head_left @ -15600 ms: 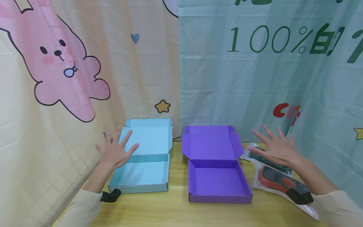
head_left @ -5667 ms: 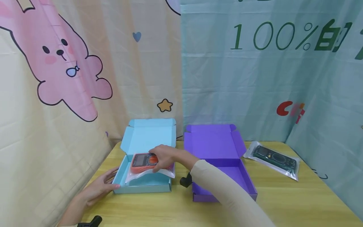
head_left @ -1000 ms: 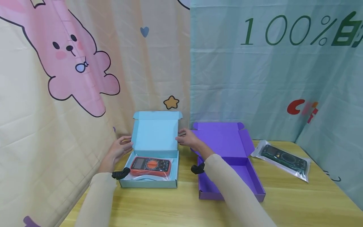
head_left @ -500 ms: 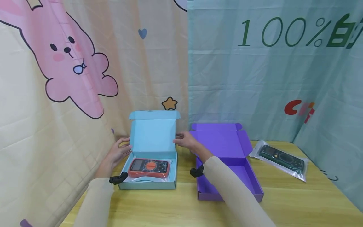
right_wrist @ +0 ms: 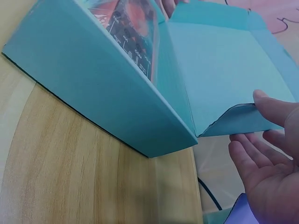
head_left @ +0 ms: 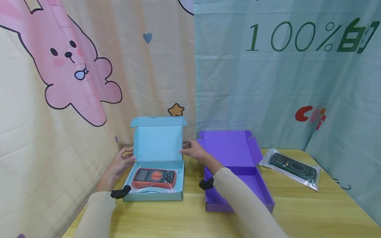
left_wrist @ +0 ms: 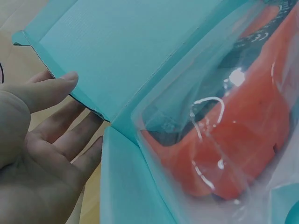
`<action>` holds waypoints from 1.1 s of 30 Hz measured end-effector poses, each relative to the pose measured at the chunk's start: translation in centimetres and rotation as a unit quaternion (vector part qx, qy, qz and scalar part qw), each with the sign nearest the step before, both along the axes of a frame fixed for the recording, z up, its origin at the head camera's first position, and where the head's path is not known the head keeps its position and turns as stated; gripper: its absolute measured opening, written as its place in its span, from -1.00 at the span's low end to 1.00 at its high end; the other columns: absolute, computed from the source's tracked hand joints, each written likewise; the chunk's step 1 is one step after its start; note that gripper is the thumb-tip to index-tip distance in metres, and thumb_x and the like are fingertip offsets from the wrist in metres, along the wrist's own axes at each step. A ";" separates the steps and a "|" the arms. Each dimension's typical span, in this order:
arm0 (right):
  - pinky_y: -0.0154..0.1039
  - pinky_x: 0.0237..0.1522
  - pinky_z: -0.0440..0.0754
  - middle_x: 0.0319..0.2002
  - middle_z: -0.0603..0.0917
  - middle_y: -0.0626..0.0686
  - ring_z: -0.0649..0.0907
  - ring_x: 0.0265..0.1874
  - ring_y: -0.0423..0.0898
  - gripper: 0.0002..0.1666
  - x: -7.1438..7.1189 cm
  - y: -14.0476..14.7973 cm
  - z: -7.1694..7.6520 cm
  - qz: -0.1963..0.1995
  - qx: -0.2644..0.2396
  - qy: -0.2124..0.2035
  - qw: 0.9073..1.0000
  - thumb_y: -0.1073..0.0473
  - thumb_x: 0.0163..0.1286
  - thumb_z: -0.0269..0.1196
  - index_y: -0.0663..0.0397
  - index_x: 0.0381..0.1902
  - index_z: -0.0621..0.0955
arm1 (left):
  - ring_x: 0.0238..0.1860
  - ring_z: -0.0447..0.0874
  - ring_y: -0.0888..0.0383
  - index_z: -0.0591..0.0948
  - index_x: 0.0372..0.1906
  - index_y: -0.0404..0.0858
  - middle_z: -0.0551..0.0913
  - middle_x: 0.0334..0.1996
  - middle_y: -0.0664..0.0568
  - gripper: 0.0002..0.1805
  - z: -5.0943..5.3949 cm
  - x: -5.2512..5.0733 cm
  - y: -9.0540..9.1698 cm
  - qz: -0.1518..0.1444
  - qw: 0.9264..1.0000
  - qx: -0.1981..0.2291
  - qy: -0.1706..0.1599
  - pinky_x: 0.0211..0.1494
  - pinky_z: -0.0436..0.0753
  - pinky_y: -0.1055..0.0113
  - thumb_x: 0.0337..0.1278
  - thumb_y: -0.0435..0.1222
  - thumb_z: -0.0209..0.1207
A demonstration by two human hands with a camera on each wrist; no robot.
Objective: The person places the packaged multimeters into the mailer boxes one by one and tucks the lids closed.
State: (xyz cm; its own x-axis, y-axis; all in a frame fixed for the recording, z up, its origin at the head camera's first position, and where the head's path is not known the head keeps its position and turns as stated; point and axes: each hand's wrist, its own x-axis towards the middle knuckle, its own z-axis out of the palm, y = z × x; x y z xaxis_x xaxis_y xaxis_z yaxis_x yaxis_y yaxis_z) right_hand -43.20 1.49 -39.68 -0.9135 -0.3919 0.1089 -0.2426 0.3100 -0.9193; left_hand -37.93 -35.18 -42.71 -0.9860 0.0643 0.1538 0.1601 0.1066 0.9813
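A light blue cardboard box [head_left: 153, 197] stands on the left of the table, its lid [head_left: 157, 143] raised at the back. Inside lies an orange-red multimeter [head_left: 154, 178] in a clear plastic bag, dial facing up. My left hand [head_left: 119, 165] pinches the lid's left side; in the left wrist view its thumb [left_wrist: 51, 91] lies on the inner face and fingers reach behind. At the opposite side, my right hand [head_left: 194, 151] pinches the lid's side flap [right_wrist: 243, 120], thumb on one face and fingers under the other.
Right of the blue box, a purple box [head_left: 239, 207] stands open with its lid back, partly behind my right forearm. A dark green multimeter [head_left: 293, 167] in a clear bag lies at the table's right. Printed curtains [head_left: 160, 76] enclose the back and sides.
The orange-red multimeter went from the table's right into the blue box, and my right hand let it go. Both hands then took the lid's sides; its front flap now leans further forward.
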 end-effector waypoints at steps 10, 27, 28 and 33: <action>0.12 0.22 0.57 0.20 0.61 0.22 0.58 0.23 0.16 -0.26 0.7 0.0 -0.2 -0.002 -0.004 0.012 1.000 0.16 0.43 0.41 0.23 0.45 0.40 | 0.09 0.59 0.27 0.31 0.21 -0.44 0.50 0.24 -0.17 -0.63 -0.2 0.5 -0.3 -0.002 1.000 0.002 0.015 0.20 0.60 0.23 0.52 -0.37 0.16; 0.05 0.16 0.63 0.18 0.61 0.17 0.60 0.21 0.12 -0.36 2.1 -0.1 -0.6 0.014 -0.010 0.046 0.999 0.25 0.39 0.44 0.10 0.34 0.43 | 0.11 0.55 0.23 0.40 -0.03 -0.44 0.40 0.21 -0.19 -0.78 -0.4 1.5 -0.7 0.002 0.999 0.001 0.045 0.12 0.64 0.38 0.38 -0.55 0.20; 0.05 0.17 0.63 0.18 0.61 0.17 0.60 0.21 0.13 -0.36 2.1 -0.1 -0.6 0.015 -0.012 0.046 0.999 0.25 0.39 0.44 0.10 0.34 0.43 | 0.11 0.55 0.24 0.40 -0.01 -0.45 0.39 0.22 -0.19 -0.77 -0.4 1.5 -0.7 0.003 0.999 0.001 0.043 0.13 0.64 0.37 0.38 -0.55 0.20; 0.04 0.15 0.64 0.18 0.59 0.18 0.59 0.22 0.15 -0.32 2.0 0.0 -0.9 0.024 -0.021 0.046 0.998 0.28 0.36 0.45 0.12 0.35 0.42 | 0.09 0.56 0.27 0.38 0.02 -0.47 0.39 0.23 -0.16 -0.75 -0.7 1.6 -0.9 0.005 0.999 0.002 0.041 0.14 0.63 0.39 0.41 -0.53 0.19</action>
State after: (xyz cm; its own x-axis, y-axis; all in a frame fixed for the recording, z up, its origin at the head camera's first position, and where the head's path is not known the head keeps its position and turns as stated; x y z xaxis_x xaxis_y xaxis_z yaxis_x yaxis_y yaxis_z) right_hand -41.17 1.49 -40.54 -0.8792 -0.4282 0.2088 -0.3401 0.2571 -0.9046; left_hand -36.37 -36.08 -43.41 -0.9708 0.0545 0.2336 0.2383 0.1051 0.9655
